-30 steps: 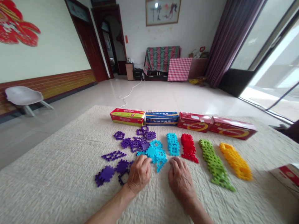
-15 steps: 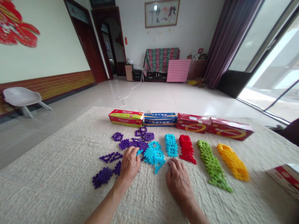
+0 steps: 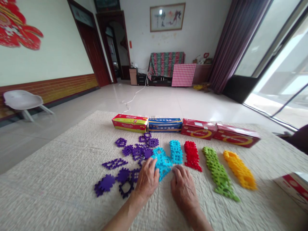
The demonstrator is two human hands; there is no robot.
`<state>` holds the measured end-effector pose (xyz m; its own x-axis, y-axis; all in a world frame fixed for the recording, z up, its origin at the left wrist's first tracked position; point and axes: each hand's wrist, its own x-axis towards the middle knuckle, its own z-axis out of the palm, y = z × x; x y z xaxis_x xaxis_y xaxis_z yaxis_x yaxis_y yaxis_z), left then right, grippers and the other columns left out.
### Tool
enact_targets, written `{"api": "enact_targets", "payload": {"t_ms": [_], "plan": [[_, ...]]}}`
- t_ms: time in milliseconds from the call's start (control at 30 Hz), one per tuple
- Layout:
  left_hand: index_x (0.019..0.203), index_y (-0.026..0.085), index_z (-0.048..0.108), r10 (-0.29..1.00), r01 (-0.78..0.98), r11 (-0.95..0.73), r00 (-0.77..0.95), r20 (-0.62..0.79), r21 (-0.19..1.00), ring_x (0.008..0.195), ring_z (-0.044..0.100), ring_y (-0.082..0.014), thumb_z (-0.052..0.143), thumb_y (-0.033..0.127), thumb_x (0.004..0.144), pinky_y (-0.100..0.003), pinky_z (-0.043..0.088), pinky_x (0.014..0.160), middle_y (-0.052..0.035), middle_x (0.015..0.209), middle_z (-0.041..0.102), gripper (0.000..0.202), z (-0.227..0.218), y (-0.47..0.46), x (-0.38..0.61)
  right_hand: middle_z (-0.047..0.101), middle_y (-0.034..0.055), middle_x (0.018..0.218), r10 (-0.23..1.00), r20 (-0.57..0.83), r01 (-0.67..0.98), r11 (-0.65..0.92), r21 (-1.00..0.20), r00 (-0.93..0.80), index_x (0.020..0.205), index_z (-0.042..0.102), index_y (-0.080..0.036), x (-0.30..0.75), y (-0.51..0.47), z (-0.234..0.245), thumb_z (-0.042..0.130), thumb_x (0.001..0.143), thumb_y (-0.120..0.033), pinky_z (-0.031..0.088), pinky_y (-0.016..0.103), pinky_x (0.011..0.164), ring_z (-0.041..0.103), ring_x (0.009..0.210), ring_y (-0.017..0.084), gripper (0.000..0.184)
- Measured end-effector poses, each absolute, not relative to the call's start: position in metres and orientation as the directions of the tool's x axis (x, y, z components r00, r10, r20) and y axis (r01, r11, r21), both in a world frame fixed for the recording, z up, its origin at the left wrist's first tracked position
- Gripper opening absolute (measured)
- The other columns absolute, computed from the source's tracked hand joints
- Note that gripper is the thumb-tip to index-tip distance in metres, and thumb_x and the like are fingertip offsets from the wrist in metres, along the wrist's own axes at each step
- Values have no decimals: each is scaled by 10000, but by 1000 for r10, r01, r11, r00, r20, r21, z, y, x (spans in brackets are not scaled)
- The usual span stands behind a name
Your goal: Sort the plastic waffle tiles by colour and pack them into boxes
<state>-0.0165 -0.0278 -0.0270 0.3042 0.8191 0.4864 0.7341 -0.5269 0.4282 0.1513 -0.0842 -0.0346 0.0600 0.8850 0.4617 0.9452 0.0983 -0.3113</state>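
My left hand (image 3: pixel 148 176) is over the left edge of a loose pile of light blue interlocking plastic pieces (image 3: pixel 161 160), its bent fingers closed on one of them. Just right of that pile, my right hand (image 3: pixel 184 186) rests on the quilted cover with its fingers curled under. Whatever they may hold is hidden. Purple interlocking pieces (image 3: pixel 124 175) lie scattered to the left, some partly behind my left hand. Beyond the hands is a neat overlapping row of light blue pieces (image 3: pixel 176 152), beside a red row (image 3: pixel 192 155).
Green (image 3: pixel 218 173) and yellow (image 3: pixel 240 170) rows lie farther right. Along the back stand a red-yellow box (image 3: pixel 130 123), a blue box (image 3: pixel 165 125) and two red boxes (image 3: pixel 198 129). Another box (image 3: pixel 295 189) sits at the right edge. The quilted cover (image 3: pixel 60 163) lies underneath.
My left hand has moved right from the purple pieces to the light blue pile, bringing a light blue piece along. More purple pieces are now uncovered. The right hand stays about where it was.
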Motion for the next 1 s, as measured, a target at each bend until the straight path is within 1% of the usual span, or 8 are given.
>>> {"api": "enact_targets", "payload": {"t_ms": [100, 167, 333, 433, 600, 767, 867, 1000], "plan": [[1194, 180, 574, 803, 691, -568, 348, 484, 446, 1071, 600, -204, 400, 179, 930, -352, 507, 946, -90, 1154, 638, 316, -16, -24, -11, 587, 117, 1149, 884, 464, 947, 96, -308, 61, 1055, 598, -160, 152, -84, -36, 441, 825, -80, 436, 411, 951, 523, 1054, 246, 290], [1190, 180, 576, 798, 699, -571, 349, 492, 430, 1036, 603, -198, 369, 149, 932, -352, 494, 939, -84, 1105, 651, 332, -8, -10, -6, 585, 119, 1155, 884, 464, 947, 94, -308, 63, 1064, 598, -157, 152, -84, -37, 442, 829, -82, 437, 413, 952, 525, 1051, 247, 293], [1144, 155, 601, 814, 765, -555, 418, 403, 327, 992, 595, -229, 429, 117, 873, -385, 469, 915, -105, 1044, 652, 324, 0, 33, 12, 580, 118, 1158, 883, 465, 947, 96, -306, 60, 1079, 591, -154, 152, -85, -37, 437, 837, -81, 442, 423, 956, 517, 1057, 250, 296], [1104, 165, 622, 797, 751, -584, 461, 390, 307, 986, 595, -229, 444, 141, 876, -386, 464, 916, -97, 1017, 662, 291, -2, 44, 15, 579, 116, 1155, 881, 469, 948, 101, -303, 56, 1078, 587, -155, 152, -86, -38, 438, 836, -83, 445, 426, 957, 511, 1061, 252, 293], [1173, 161, 598, 783, 744, -594, 449, 429, 306, 1068, 577, -220, 394, 111, 888, -389, 452, 968, -90, 1125, 652, 354, -12, 45, -14, 575, 127, 1166, 879, 474, 948, 102, -302, 56, 1088, 584, -140, 152, -85, -38, 441, 834, -81, 446, 433, 956, 509, 1068, 256, 297], [1111, 174, 644, 743, 727, -637, 487, 459, 258, 1130, 556, -230, 437, 131, 877, -417, 446, 1013, -83, 1209, 632, 315, -31, 47, -51, 577, 128, 1165, 878, 474, 948, 100, -304, 60, 1077, 590, -140, 152, -84, -37, 447, 832, -77, 442, 428, 959, 510, 1071, 256, 290], [1038, 167, 673, 731, 750, -623, 458, 505, 221, 1121, 561, -243, 438, 141, 878, -440, 455, 1006, -104, 1194, 631, 285, -32, 48, -59, 580, 127, 1163, 878, 474, 948, 94, -304, 65, 1072, 593, -144, 152, -84, -36, 442, 833, -75, 440, 427, 957, 508, 1071, 259, 291], [1082, 181, 660, 715, 730, -643, 466, 521, 230, 1164, 537, -244, 460, 148, 863, -455, 432, 1041, -102, 1216, 616, 299, -26, 46, -58, 585, 128, 1157, 877, 477, 949, 95, -300, 63, 1068, 596, -142, 152, -84, -36, 442, 832, -77, 439, 421, 957, 512, 1064, 257, 289]]}}
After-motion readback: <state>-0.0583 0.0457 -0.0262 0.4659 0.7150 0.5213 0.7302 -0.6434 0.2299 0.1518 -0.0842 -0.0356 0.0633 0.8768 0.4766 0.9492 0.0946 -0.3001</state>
